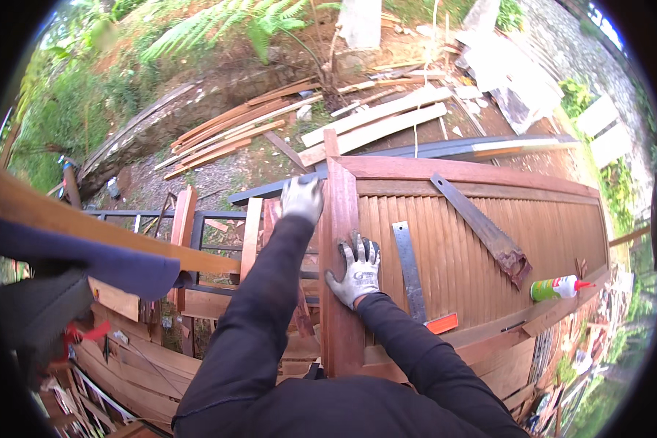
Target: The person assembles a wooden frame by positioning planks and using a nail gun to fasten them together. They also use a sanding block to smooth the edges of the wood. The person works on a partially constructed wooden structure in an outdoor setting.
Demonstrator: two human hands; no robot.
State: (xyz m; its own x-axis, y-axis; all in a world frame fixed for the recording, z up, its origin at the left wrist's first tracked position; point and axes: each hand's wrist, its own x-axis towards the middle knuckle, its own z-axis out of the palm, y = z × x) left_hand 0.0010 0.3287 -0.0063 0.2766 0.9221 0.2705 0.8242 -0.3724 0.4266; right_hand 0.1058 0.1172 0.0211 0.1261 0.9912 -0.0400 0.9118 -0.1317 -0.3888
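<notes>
A brown wooden louvred panel [339, 212] lies flat in front of me, its near-left frame piece running away from my body. My right hand [358, 269], in a white and grey work glove, rests on that frame piece with its fingers spread. My left hand [303, 198], gloved alike, is at the outer left edge of the frame near the far corner. Motion blurs its fingers, so what they hold, if anything, does not show. On the slats lie a try square [410, 270] with an orange handle and a rusty handsaw [482, 223].
A green and white glue bottle [555, 287] with a red nozzle lies on the panel's right side. Wooden strips [252, 233] cross a dark metal frame [212, 215] at left. Planks [379, 128] lie on the ground beyond. A yellowish beam [109, 226] juts in from the left.
</notes>
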